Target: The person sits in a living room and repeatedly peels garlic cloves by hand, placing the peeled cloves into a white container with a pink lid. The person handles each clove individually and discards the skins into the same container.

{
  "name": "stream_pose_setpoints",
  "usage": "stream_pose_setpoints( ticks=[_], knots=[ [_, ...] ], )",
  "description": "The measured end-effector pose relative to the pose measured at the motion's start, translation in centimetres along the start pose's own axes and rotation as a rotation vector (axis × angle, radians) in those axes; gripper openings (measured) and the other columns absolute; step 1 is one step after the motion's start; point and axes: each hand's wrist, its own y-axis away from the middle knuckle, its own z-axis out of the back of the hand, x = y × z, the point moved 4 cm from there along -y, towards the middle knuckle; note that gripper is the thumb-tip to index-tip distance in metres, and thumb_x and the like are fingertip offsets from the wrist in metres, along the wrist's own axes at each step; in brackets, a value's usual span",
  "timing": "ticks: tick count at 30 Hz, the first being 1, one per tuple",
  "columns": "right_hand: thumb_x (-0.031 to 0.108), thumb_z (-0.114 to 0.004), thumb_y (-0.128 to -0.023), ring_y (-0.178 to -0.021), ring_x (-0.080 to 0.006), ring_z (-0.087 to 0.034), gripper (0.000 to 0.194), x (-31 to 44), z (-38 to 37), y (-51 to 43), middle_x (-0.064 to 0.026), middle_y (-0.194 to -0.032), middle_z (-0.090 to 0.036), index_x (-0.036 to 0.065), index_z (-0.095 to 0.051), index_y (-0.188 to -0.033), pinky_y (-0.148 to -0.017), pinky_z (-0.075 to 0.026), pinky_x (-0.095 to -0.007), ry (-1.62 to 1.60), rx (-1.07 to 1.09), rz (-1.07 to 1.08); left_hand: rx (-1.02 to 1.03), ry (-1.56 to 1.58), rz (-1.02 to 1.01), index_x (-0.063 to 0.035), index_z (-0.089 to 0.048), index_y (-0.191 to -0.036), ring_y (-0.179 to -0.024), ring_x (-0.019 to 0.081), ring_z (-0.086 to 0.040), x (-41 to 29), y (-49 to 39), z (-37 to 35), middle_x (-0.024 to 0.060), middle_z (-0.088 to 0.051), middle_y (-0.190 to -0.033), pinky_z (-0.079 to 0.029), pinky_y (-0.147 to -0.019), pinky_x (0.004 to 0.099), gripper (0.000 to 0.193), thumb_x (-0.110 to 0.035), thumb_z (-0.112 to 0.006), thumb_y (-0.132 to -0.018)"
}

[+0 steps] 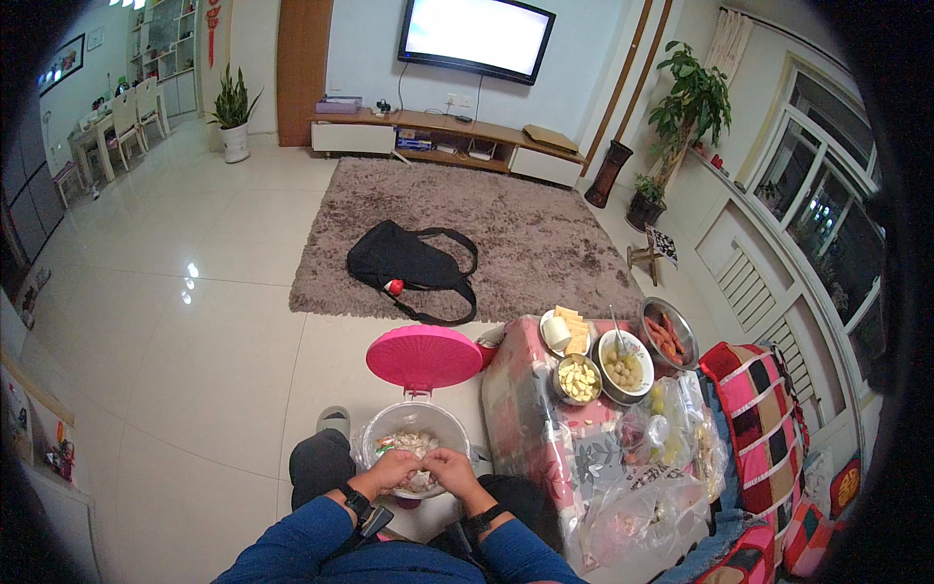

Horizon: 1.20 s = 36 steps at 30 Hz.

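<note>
My left hand (394, 469) and my right hand (449, 469) meet at the fingertips over a white waste bin (456, 431). Both pinch a small item between them, too covered by the fingers to name. Pale scraps like garlic skins (414, 441) lie inside the bin, with some coloured wrapping among them. The bin's pink lid (423, 356) stands raised at the far side. To the right, a metal bowl of peeled garlic cloves (579, 381) sits on the cloth-covered table (522, 416).
Around the garlic are a plate of crackers (576, 325), a soup bowl with a spoon (626, 365) and a steel basin of reddish food (668, 336). Plastic bags (642, 511) cover the table's near part. A black bag (408, 259) lies on the rug (525, 219).
</note>
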Motion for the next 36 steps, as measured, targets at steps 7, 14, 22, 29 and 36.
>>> stream_pose_setpoints(
  ticks=[7, 14, 22, 29, 36],
  knots=[
    [0.012, -0.064, -0.084, -0.059, -0.0087, -0.057, 0.013, 0.3, -0.4, 0.5, -0.0043, -0.075, -0.063, -0.001, -0.062, -0.085, -0.054, -0.048, -0.0235, 0.083, -0.017, 0.042, -0.069, -0.034, -0.002, -0.0048, -0.058, -0.076, -0.042, 0.0069, -0.039, 0.2, -0.1, 0.4, -0.0016, -0.048, -0.056, -0.03, -0.038, 0.0226, 0.013, -0.016, -0.059, -0.083],
    [0.018, -0.066, -0.084, -0.055, -0.0091, -0.057, 0.019, -0.3, -0.6, 0.3, -0.0036, -0.069, -0.062, 0.0, -0.062, -0.087, -0.05, -0.047, -0.0238, -0.04, -0.03, 0.052, -0.067, 0.032, -0.079, -0.0041, -0.06, -0.077, -0.041, 0.0066, -0.039, -0.1, -0.1, 0.2, -0.0022, -0.046, -0.053, -0.029, -0.037, 0.0222, 0.012, -0.014, -0.059, -0.082],
    [0.012, -0.052, -0.085, -0.055, -0.0108, -0.058, 0.017, -1.5, -0.5, -0.4, -0.0062, -0.071, -0.063, -0.001, -0.062, -0.089, -0.048, -0.048, -0.0259, 0.002, -0.022, -0.022, -0.055, -0.07, -0.073, -0.0054, -0.061, -0.075, -0.045, 0.0053, -0.042, -1.4, 0.5, -0.6, -0.0015, -0.053, -0.06, -0.03, -0.039, 0.0209, 0.011, -0.014, -0.058, -0.081],
    [0.014, -0.054, -0.085, -0.057, -0.012, -0.058, 0.02, -1.2, -0.5, -0.1, -0.0066, -0.072, -0.064, -0.002, -0.064, -0.092, -0.051, -0.05, -0.0275, 0.11, -0.028, -0.08, -0.021, -0.042, -0.033, -0.0065, -0.061, -0.075, -0.045, 0.0061, -0.043, 0.0, -0.3, 0.5, -0.0017, -0.052, -0.058, -0.031, -0.04, 0.0207, 0.012, -0.015, -0.055, -0.081],
    [0.017, -0.059, -0.083, -0.057, -0.009, -0.056, 0.019, -1.4, 0.4, -0.3, -0.0025, -0.071, -0.064, 0.0, -0.066, -0.089, -0.054, -0.047, -0.0251, 0.134, -0.119, -0.083, -0.14, -0.33, -0.297, -0.0037, -0.059, -0.068, -0.045, 0.0126, -0.047, 1.1, -2.1, 2.2, 0.0011, -0.05, -0.053, -0.036, -0.041, 0.0286, 0.018, -0.015, -0.053, -0.08]
  ],
)
